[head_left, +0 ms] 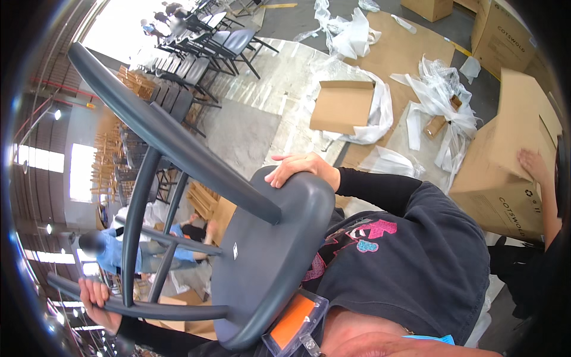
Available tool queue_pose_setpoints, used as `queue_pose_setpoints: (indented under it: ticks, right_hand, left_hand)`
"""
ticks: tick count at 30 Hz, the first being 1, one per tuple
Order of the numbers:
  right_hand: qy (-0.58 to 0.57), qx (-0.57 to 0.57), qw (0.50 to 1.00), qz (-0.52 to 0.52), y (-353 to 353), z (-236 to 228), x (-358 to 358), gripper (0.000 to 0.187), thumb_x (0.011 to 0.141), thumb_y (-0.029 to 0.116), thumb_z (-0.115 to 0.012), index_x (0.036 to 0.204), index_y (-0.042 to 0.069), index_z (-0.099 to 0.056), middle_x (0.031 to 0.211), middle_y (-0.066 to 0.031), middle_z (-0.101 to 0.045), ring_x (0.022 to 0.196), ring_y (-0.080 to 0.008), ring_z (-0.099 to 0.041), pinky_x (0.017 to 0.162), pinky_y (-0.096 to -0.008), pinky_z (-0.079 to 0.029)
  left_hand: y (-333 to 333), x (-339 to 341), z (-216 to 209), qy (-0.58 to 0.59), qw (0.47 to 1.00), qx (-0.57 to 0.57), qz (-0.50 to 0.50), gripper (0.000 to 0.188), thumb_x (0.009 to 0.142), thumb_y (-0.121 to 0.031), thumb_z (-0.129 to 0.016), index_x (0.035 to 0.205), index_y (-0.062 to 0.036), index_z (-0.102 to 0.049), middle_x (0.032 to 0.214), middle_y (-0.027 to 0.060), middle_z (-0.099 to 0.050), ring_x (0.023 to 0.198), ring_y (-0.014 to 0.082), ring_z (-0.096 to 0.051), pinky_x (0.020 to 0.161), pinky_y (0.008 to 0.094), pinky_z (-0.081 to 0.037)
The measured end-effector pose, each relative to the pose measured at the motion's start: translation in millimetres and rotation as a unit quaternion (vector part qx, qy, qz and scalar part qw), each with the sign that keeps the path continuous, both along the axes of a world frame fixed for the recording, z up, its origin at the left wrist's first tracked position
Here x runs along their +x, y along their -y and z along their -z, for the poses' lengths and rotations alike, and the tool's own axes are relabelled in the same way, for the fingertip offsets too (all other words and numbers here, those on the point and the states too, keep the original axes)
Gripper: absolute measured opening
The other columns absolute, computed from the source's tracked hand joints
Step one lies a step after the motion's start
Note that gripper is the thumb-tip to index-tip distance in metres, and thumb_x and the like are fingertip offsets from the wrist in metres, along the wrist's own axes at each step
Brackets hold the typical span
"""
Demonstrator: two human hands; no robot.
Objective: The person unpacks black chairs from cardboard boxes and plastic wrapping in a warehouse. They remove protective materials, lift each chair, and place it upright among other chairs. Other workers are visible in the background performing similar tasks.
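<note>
A dark grey stool [262, 262] is tilted on its side close to my chest, its underside and legs turned to the left. A small white label shows on the underside of the seat. Wrapped round a leg, low at the left, is my left hand [98, 300], closed. My right hand [306, 169] grips the seat's upper edge, with its fingers over the rim. Bars join the thick, tapering legs. Whether the stool has a backrest, I cannot tell.
Another person's hand [535, 166] rests on a large cardboard box [496, 160] at right. An open carton [342, 107] and crumpled plastic wrap [437, 107] lie on the floor. Rows of dark chairs [238, 44] stand at the back; a person in blue [119, 250] is at left.
</note>
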State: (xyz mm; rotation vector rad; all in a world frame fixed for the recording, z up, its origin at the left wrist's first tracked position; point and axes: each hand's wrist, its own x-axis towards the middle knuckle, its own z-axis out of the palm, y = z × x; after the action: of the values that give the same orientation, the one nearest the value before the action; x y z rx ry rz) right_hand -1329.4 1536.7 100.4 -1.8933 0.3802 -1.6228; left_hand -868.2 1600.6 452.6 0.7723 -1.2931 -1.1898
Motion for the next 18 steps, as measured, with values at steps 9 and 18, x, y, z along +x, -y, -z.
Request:
queue_pose_setpoints:
  ticks: [9, 18]
  right_hand:
    - [-0.016, -0.225, 0.961, 0.160, 143.2, -101.7, 3.2, 0.026, 0.075, 0.026, -0.070, 0.088, 0.005, -0.063, 0.089, -0.0072, -0.070, 0.079, -0.0213, -0.069, 0.065, -0.0298, -0.050]
    - [-0.138, -0.295, 0.870, 0.370, 314.9, -133.2, -50.2, 0.025, 0.072, 0.025, -0.071, 0.084, 0.004, -0.062, 0.080, -0.0065, -0.068, 0.072, -0.0201, -0.069, 0.058, -0.0298, -0.050]
  left_hand:
    - [351.2, 25.9, -22.1, -0.066, 0.982, 0.036, 0.172, 0.029, 0.097, -0.007, -0.044, 0.069, -0.0115, -0.035, 0.058, -0.0037, -0.029, 0.048, 0.0047, -0.032, 0.049, 0.0237, -0.030]
    - [673.4, -90.7, 51.1, -0.162, 0.950, 0.043, 0.264, 0.016, 0.086, -0.008, -0.057, 0.077, -0.0074, -0.044, 0.067, -0.0025, -0.039, 0.052, 0.0065, -0.038, 0.053, 0.0241, -0.035]
